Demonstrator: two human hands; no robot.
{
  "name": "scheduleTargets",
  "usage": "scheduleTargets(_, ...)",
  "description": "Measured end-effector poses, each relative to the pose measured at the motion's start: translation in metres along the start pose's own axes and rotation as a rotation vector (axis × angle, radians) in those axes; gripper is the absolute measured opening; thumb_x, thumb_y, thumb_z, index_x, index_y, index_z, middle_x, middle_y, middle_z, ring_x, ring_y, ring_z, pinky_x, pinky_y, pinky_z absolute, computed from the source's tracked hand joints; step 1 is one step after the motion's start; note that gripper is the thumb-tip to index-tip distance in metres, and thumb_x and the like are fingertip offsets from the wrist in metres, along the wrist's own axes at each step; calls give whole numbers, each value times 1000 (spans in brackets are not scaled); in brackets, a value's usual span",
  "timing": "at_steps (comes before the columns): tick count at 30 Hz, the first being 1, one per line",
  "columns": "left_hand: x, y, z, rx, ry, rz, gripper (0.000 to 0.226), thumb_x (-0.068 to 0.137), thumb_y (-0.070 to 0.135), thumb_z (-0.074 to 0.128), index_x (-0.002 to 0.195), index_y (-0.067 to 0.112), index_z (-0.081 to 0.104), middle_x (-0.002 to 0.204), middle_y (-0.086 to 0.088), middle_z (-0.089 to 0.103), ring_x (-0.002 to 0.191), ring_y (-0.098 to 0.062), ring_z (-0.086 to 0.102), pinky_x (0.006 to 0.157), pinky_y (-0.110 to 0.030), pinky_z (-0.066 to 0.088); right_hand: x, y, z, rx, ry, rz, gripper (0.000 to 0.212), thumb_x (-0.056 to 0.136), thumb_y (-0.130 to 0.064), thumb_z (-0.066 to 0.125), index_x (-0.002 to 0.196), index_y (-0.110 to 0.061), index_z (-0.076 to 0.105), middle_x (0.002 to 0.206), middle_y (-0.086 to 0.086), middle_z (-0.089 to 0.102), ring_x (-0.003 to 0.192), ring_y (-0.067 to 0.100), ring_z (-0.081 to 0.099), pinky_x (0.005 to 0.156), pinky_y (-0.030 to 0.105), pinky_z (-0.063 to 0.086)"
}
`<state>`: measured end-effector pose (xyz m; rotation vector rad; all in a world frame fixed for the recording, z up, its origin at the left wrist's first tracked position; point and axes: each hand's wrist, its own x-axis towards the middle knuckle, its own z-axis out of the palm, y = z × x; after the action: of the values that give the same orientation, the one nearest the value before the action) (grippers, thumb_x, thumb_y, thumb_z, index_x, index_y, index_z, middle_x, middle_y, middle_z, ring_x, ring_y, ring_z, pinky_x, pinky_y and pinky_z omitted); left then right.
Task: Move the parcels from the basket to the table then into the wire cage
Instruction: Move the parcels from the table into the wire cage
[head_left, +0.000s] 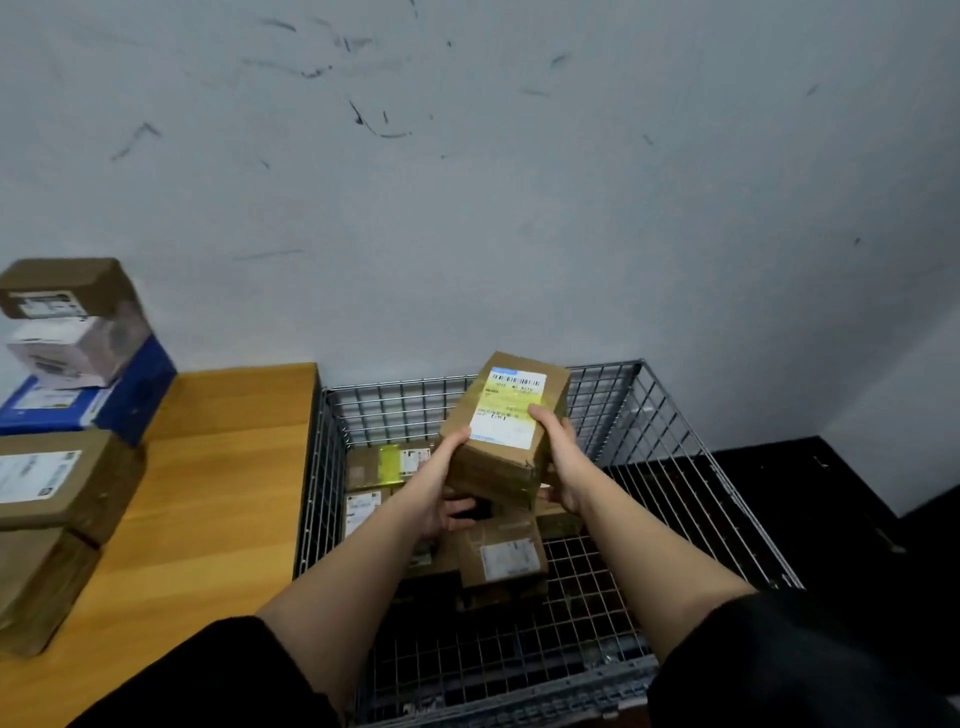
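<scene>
We see a scuffed grey wall (467, 182) behind everything. Below it, the wooden table (218, 467) at the left carries stacked parcels (62, 483). Just beside the table stands the wire cage (675, 441), with several parcels on its mesh floor (498, 558). Above the cage we hold one brown parcel (506, 426) with a white label: the left hand (441, 488) grips its left side from under, the right hand (561, 457) curls around its right edge.
</scene>
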<state>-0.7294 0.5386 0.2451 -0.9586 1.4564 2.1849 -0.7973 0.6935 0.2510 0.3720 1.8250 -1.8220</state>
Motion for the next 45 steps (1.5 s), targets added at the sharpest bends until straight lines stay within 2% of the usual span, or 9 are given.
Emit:
scheduleTargets(4,6,10,-25,125,-75,-43,69,79,68,55,132,24,46,126,-13,58,117,-36,55,101,-56,42,6,-5,-5,-112,-45,-10,61,92,-57,49,142,-23,38,110,5,64,93,21,62,68,30,47)
scheduleTargets(11,20,32,-32,224,-183,-3,58,84,59,57,128,22,51,105,-11,66,96,-30,65,93,-48,50,20,-10,8,-135,-150,11,57,92,-61,44,132,-21,54,113,7,72,105,26,68,85,34,52)
scheduleTargets(16,38,33,-14,197,-114,59,69,84,60,57,142,31,35,129,-10,57,107,-31,61,86,-43,53,33,-13,-5,-168,-184,89,56,93,-64,39,122,-22,63,110,6,73,105,27,67,99,42,48)
scheduleTargets(19,56,30,1,188,-78,69,73,82,61,59,144,30,33,133,-7,51,113,-30,55,86,-42,51,48,-13,-21,-199,-184,118,52,93,-62,40,116,-23,65,104,4,74,96,21,67,83,34,51)
scheduleTargets(25,102,20,36,211,-52,14,69,87,60,53,141,20,39,129,-7,54,108,-26,56,74,-35,50,102,-9,-60,-204,-210,145,44,96,-54,45,119,-21,62,101,3,73,87,18,68,66,29,50)
scheduleTargets(29,150,9,62,236,23,-19,54,95,39,53,142,16,40,124,-8,55,109,-26,56,86,-41,51,164,8,-91,-121,-209,243,47,94,-44,55,130,-14,54,114,13,70,97,29,69,72,36,56)
scheduleTargets(35,222,-20,88,254,112,-57,52,95,19,57,142,7,39,133,-15,55,113,-28,59,86,-37,54,260,65,-127,-85,-187,336,66,84,-49,67,139,-20,44,119,14,67,104,35,67,92,52,53)
scheduleTargets(41,301,-51,91,381,188,-51,60,92,28,61,146,18,34,139,-7,50,112,-20,56,73,-24,52,333,117,-140,-88,-139,379,88,72,-59,70,142,-17,39,119,14,66,101,33,68,80,43,58)
scheduleTargets(45,359,-74,84,436,204,-2,62,93,32,59,148,24,32,142,-1,47,126,-21,48,98,-33,44,377,153,-137,-51,-54,362,73,84,-54,61,141,-15,38,120,13,63,105,31,64,85,41,55)
